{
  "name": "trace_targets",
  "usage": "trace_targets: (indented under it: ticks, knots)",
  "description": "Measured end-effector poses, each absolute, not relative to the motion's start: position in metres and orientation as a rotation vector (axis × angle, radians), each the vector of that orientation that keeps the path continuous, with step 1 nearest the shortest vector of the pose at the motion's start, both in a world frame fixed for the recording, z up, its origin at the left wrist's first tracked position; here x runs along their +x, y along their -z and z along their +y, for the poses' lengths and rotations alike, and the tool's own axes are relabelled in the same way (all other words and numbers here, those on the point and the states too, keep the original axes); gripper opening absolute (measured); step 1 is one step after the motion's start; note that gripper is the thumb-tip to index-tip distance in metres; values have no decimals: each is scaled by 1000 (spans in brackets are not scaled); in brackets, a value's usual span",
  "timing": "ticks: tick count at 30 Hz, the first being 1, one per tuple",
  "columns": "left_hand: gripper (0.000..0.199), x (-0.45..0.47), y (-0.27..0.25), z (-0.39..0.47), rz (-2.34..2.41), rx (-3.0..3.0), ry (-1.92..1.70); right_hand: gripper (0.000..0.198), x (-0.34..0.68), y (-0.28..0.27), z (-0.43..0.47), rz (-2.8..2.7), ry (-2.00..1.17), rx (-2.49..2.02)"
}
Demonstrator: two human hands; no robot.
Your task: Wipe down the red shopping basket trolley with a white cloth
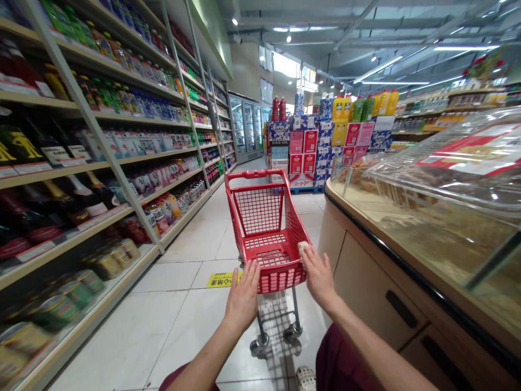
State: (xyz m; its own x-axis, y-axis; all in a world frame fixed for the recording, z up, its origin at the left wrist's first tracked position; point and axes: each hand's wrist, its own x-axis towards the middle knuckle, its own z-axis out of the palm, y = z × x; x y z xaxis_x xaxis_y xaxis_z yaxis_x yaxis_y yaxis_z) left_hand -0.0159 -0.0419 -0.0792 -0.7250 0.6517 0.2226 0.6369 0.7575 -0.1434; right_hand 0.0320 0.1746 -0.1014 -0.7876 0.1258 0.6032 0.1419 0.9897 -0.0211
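A red plastic shopping cart (264,247) with a grid basket stands in the aisle before me, its handle on the far side. My left hand (243,290) lies on the near left corner of the basket rim, fingers stretched out and close together, with nothing visible in it. At the near right corner, my right hand (319,274) has its fingers bent over a small crumpled white cloth (303,247), held against the rim. Part of the cloth is hidden under the fingers. The basket holds no goods that I can see.
Drink shelves (134,157) line the left side. A wooden counter (378,282) with clear-lidded food packs (459,168) runs close on the right. Stacked drink boxes (303,149) stand beyond the cart. A yellow floor sign (223,276) lies on the white tiles (171,315).
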Motion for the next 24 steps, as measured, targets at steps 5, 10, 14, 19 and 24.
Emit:
trace_targets:
  ticks: [5, 10, 14, 19, 24]
  knots:
    - [64, -15, 81, -43, -2694, -1015, -64, 55, 33, 102, 176, -2506, 50, 40]
    - [64, -14, 83, -43, -2678, -1018, -24, 54, 31, 101, 175, -2487, 2, -218]
    - [64, -15, 86, -43, -2661, -1008, -47, 53, 28, 99, 161, -2523, 10, 103]
    - [63, -16, 88, -42, -2665, -1016, -68, 50, 25, 100, 160, -2477, -9, -259]
    - [63, -13, 85, -39, -2674, -1008, -95, 53, 23, 107, 144, -2463, 6, 154]
